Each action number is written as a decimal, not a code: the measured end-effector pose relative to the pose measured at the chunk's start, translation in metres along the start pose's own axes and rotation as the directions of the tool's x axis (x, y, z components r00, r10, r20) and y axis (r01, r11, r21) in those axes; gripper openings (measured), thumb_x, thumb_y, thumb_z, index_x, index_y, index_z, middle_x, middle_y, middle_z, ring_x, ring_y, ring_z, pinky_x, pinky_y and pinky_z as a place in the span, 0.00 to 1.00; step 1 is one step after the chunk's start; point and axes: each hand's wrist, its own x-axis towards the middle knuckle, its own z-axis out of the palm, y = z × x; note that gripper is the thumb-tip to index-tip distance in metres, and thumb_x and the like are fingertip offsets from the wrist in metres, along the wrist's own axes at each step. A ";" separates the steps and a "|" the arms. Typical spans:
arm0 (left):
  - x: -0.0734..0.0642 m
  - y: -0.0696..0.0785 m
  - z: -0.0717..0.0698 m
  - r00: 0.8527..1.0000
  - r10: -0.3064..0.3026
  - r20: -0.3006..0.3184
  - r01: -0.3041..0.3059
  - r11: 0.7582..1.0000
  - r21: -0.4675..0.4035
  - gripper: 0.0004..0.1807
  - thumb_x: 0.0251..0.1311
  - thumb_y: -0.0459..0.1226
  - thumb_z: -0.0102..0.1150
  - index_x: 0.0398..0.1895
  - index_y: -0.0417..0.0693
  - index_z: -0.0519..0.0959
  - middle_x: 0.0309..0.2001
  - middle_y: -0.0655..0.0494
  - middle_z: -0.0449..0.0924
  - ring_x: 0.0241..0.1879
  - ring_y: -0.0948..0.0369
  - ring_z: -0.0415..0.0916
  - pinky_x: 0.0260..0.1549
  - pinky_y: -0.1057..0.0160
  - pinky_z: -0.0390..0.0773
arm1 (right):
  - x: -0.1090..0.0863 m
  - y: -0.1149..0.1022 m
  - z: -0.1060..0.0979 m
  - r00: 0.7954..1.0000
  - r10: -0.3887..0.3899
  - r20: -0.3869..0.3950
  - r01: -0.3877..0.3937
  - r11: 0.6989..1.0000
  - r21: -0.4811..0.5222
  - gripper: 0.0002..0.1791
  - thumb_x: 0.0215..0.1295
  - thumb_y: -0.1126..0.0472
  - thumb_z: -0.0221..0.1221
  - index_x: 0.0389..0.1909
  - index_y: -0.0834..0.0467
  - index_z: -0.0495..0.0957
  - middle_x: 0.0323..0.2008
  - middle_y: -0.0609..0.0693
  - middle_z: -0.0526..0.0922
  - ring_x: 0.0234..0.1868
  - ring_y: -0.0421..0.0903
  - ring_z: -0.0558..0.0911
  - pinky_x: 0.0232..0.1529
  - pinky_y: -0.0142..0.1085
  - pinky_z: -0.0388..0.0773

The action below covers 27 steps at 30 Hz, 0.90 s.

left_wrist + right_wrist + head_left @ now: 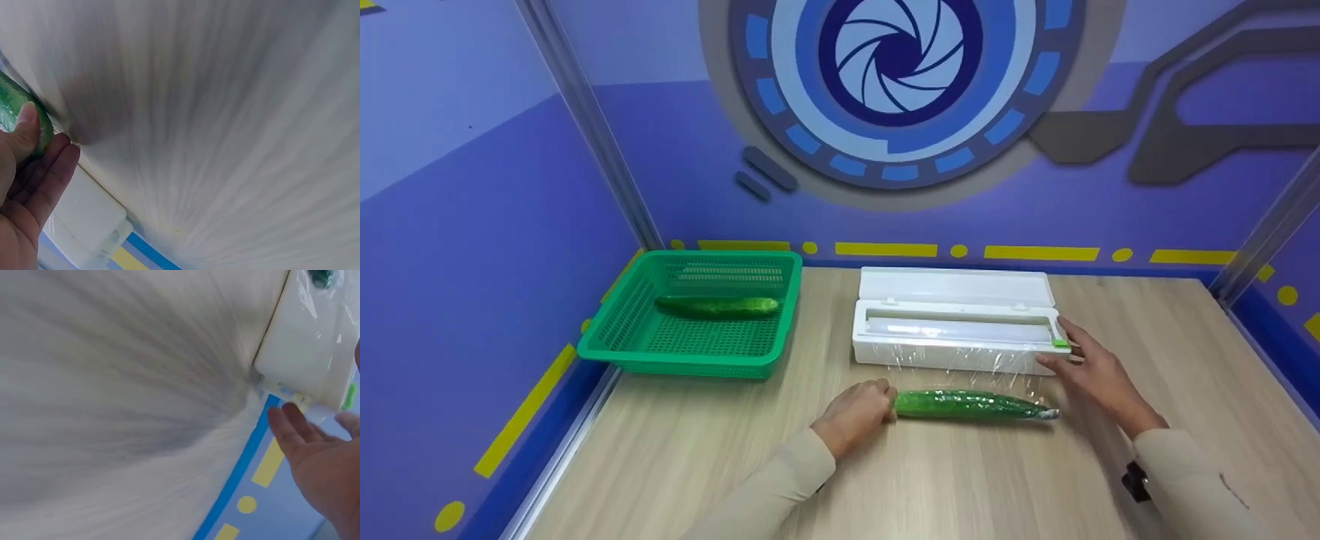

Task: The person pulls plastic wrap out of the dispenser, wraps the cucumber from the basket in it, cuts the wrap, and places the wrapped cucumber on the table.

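Note:
A cucumber [960, 405] covered in shiny cling film lies across the table in front of the white cling film box [945, 356]. My left hand [859, 412] grips its left end, with the thumb on top in the left wrist view. A clear sheet of film [997, 365] stretches from the box's front down to the cucumber. At the box's right end is my right hand [1099, 375], its fingers fairly straight beside the green slider [1060, 343]. The thumb is by the front corner; whether it touches the box is hard to tell. Inside the box sits a film roll [960, 330].
The box's lid [956, 286] stands raised at the back. To the left, a green basket [682, 365] holds another cucumber [716, 307]. A patterned blue-purple wall [825, 217] borders the back of the wooden table [960, 480].

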 end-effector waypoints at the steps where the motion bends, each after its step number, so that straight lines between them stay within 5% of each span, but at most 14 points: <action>1: 0.000 0.000 0.000 1.000 0.001 -0.002 -0.001 1.000 0.001 0.14 0.64 0.48 0.69 0.45 0.49 0.87 0.40 0.58 0.81 0.39 0.65 0.80 0.39 0.70 0.80 | 0.002 0.001 0.000 1.000 0.000 -0.001 0.000 1.000 -0.003 0.53 0.75 0.42 0.65 0.86 0.61 0.46 0.78 0.75 0.57 0.70 0.76 0.68 0.66 0.67 0.68; 14: -0.002 -0.005 0.003 0.996 0.033 -0.088 -0.037 0.998 -0.048 0.16 0.64 0.49 0.68 0.41 0.44 0.85 0.36 0.56 0.81 0.34 0.64 0.80 0.36 0.70 0.81 | 0.006 0.014 0.000 0.999 -0.012 -0.041 0.009 0.998 -0.054 0.48 0.72 0.42 0.67 0.85 0.53 0.56 0.79 0.69 0.60 0.68 0.69 0.75 0.66 0.59 0.71; 18: -0.005 -0.005 0.003 0.994 0.025 -0.108 -0.034 0.996 -0.078 0.16 0.63 0.48 0.70 0.39 0.45 0.85 0.33 0.57 0.79 0.32 0.65 0.79 0.33 0.69 0.80 | 0.004 0.018 0.000 0.998 -0.026 -0.051 0.023 0.998 -0.066 0.47 0.72 0.44 0.68 0.84 0.51 0.58 0.77 0.68 0.64 0.64 0.64 0.78 0.60 0.35 0.77; 22: -0.006 -0.005 0.005 0.991 0.002 -0.130 -0.018 0.992 -0.121 0.16 0.62 0.49 0.72 0.38 0.45 0.83 0.31 0.57 0.78 0.30 0.66 0.77 0.30 0.69 0.78 | 0.004 0.020 0.000 0.998 -0.023 -0.054 0.020 0.998 -0.059 0.46 0.70 0.45 0.69 0.84 0.50 0.60 0.76 0.68 0.66 0.62 0.62 0.80 0.50 0.19 0.70; 27: -0.007 -0.007 0.008 0.985 -0.023 -0.171 -0.007 0.984 -0.177 0.15 0.60 0.48 0.74 0.37 0.47 0.83 0.31 0.58 0.77 0.31 0.66 0.78 0.31 0.69 0.79 | 0.006 0.019 -0.002 1.000 0.022 -0.022 -0.023 0.999 -0.050 0.49 0.70 0.41 0.68 0.85 0.47 0.56 0.78 0.68 0.63 0.65 0.63 0.78 0.60 0.38 0.77</action>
